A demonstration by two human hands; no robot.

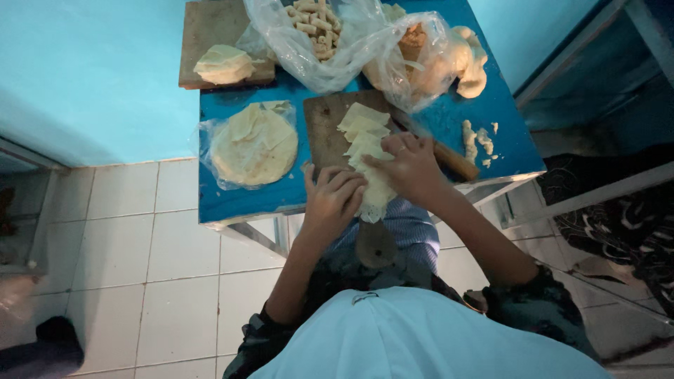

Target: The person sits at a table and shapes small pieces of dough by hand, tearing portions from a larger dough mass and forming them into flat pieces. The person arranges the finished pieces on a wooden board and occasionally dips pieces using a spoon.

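A row of pale dough strips [362, 133] lies overlapped on a brown wooden cutting board [324, 135] on the blue table [242, 198]. My left hand [333, 198] curls over the near end of the strips at the board's front edge. My right hand [409, 167] presses flat on the strips beside it, fingers spread. Both hands touch the dough. A wooden rolling pin [453, 160] lies just right of my right hand.
A round flat dough sheet on clear plastic [254, 149] sits left of the board. Behind are a second board with a dough pile [223, 64], a bag of rolled pieces [314, 28], a bag of dough [449, 60] and scraps [477, 139]. White floor tiles lie below.
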